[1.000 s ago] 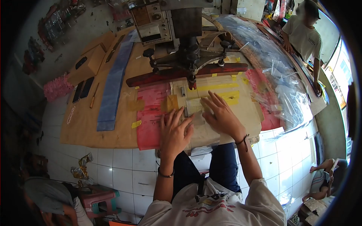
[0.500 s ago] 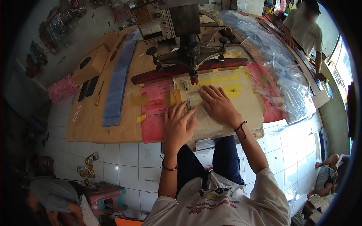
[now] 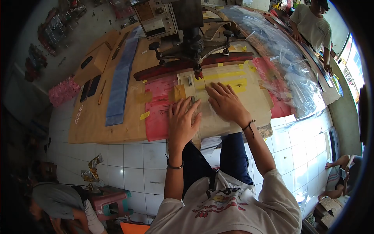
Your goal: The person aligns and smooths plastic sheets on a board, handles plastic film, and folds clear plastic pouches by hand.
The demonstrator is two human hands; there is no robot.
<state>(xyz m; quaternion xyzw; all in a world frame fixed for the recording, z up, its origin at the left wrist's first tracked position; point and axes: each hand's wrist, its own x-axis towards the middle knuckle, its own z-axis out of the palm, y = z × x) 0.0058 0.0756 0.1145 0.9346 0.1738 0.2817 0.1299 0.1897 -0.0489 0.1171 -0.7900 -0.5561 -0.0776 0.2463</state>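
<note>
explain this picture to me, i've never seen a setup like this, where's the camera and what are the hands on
There is no robot here: you are looking down from a camera worn on a person's head, at their own bare hands. The left hand and right hand lie palm down on the work, neither seeming to grip anything. Under the right is a pale sheet with yellow tape; beside the left is a red sheet. Just beyond stands a dark metal machine with a long reddish bar; I can't tell its purpose. Also on the table are a blue strip at left and clear plastic at right.
</note>
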